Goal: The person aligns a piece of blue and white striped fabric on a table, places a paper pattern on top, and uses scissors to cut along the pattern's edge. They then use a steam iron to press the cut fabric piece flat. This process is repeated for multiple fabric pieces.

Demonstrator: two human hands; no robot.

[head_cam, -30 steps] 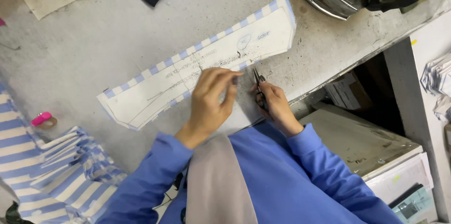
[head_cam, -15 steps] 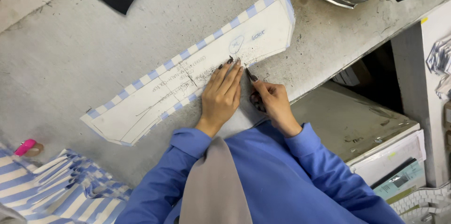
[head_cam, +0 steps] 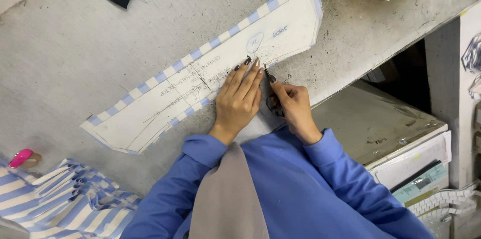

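On grey table [head_cam: 75,58]: left hand [head_cam: 240,96] flat, open on paper pattern [head_cam: 210,76]; right hand [head_cam: 293,108] gripping scissors [head_cam: 270,78].

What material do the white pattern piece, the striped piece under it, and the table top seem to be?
Pattern: probably stiff matte card, flat with crisp edges and pen marks. Striped piece: likely woven cotton fabric, blue and white. Table: grey, scuffed and matte, perhaps painted wood or laminate; unclear.

Scuffed grey table [head_cam: 90,43] — paper pattern [head_cam: 200,86], striped fabric [head_cam: 55,204]; pink clip [head_cam: 21,158]
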